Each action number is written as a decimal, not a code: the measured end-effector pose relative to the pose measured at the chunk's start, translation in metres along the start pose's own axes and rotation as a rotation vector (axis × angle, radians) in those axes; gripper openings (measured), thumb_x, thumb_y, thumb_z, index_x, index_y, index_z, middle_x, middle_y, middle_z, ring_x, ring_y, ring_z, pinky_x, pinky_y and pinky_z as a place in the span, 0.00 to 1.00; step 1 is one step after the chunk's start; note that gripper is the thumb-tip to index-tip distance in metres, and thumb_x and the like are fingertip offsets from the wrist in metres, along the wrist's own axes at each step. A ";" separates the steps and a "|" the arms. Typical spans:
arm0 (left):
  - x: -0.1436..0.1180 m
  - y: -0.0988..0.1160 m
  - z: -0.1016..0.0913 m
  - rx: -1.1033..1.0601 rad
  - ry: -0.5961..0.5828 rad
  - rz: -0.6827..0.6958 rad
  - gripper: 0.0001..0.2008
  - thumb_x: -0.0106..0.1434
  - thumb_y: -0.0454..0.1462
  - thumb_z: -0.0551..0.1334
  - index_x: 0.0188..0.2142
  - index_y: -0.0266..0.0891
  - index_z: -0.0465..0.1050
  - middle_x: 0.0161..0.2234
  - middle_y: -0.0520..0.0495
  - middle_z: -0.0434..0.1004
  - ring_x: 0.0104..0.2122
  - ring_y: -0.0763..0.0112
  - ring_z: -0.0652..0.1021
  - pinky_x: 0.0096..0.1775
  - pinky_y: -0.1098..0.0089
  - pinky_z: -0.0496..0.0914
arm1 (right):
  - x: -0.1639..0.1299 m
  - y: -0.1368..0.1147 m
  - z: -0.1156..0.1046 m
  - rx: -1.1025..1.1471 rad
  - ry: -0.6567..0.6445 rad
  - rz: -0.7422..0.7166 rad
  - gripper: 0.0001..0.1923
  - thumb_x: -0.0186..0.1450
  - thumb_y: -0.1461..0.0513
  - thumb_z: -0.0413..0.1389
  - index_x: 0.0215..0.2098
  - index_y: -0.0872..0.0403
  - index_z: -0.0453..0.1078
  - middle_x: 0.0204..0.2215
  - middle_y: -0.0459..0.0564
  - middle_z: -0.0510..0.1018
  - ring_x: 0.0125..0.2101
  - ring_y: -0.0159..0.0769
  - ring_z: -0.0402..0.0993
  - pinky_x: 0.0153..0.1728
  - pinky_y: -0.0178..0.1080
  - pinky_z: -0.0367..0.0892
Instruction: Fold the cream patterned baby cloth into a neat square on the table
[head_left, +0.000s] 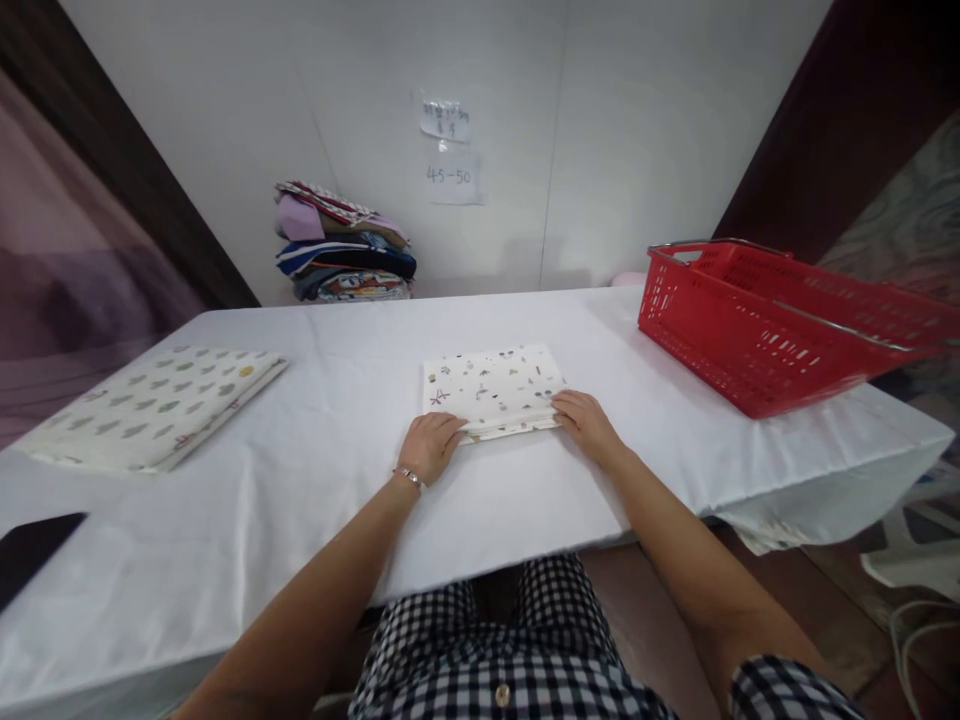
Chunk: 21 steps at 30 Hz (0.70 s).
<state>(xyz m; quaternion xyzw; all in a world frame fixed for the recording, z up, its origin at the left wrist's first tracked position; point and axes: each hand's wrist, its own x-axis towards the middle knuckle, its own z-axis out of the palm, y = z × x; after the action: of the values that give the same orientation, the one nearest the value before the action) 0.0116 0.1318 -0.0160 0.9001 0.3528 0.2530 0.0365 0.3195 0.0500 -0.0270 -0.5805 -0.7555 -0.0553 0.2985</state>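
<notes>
While the small folded white cloth with tiny coloured prints [491, 390] lies on the white-covered table [525, 500], the left hand [429, 445] and right hand [585, 420] pinch its near corners; fingers curled together.

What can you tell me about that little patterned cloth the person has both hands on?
The folded cloth is white or cream fabric printed with small scattered motifs in several colours. It lies flat near the middle of the white table, folded into a neat, roughly square stack with layered edges showing along its near side. The left hand rests at its near left corner and the right hand at its near right corner, both touching that edge. Nothing else touches it.
</notes>
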 end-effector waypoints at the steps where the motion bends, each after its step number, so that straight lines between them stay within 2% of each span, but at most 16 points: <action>1: 0.001 0.000 0.000 -0.006 -0.002 -0.017 0.15 0.64 0.41 0.50 0.41 0.42 0.73 0.40 0.44 0.75 0.43 0.63 0.71 0.46 0.61 0.62 | 0.000 0.001 0.000 0.004 -0.009 -0.007 0.14 0.64 0.63 0.48 0.47 0.53 0.68 0.47 0.52 0.72 0.51 0.39 0.62 0.51 0.45 0.56; 5: 0.004 0.003 -0.001 -0.053 -0.011 -0.108 0.14 0.64 0.40 0.49 0.37 0.41 0.72 0.37 0.45 0.75 0.40 0.64 0.72 0.44 0.63 0.63 | 0.002 0.000 -0.004 -0.022 -0.071 0.003 0.15 0.62 0.65 0.48 0.46 0.53 0.68 0.47 0.52 0.71 0.50 0.40 0.62 0.52 0.48 0.53; 9: 0.006 0.005 -0.002 -0.076 -0.005 -0.134 0.14 0.64 0.40 0.49 0.36 0.41 0.72 0.35 0.46 0.75 0.39 0.65 0.72 0.43 0.64 0.63 | 0.012 -0.007 -0.010 -0.107 -0.173 0.036 0.16 0.61 0.69 0.47 0.43 0.51 0.68 0.45 0.50 0.72 0.46 0.38 0.65 0.53 0.51 0.48; 12: 0.005 0.005 -0.002 -0.052 -0.016 -0.125 0.14 0.64 0.40 0.49 0.36 0.40 0.72 0.36 0.46 0.75 0.39 0.64 0.71 0.43 0.63 0.63 | 0.018 -0.010 -0.017 -0.195 -0.221 0.015 0.17 0.60 0.72 0.45 0.42 0.53 0.68 0.42 0.50 0.74 0.43 0.38 0.65 0.52 0.47 0.49; 17: 0.001 0.004 0.000 -0.010 -0.019 -0.059 0.13 0.63 0.40 0.50 0.40 0.43 0.72 0.40 0.45 0.75 0.42 0.63 0.71 0.46 0.61 0.62 | 0.014 -0.008 -0.023 -0.289 -0.182 -0.059 0.17 0.61 0.71 0.46 0.44 0.55 0.68 0.40 0.53 0.73 0.39 0.40 0.64 0.46 0.42 0.54; 21: -0.003 0.003 0.000 0.027 0.012 -0.011 0.17 0.62 0.34 0.49 0.46 0.42 0.70 0.43 0.43 0.74 0.45 0.61 0.71 0.47 0.59 0.62 | 0.000 -0.007 -0.020 -0.287 -0.139 -0.080 0.16 0.62 0.70 0.46 0.44 0.54 0.69 0.41 0.52 0.73 0.40 0.39 0.64 0.45 0.41 0.54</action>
<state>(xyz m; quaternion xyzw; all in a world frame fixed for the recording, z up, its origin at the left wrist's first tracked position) 0.0115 0.1275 -0.0170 0.8971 0.3612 0.2535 0.0234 0.3205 0.0391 -0.0092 -0.5890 -0.7813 -0.1340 0.1572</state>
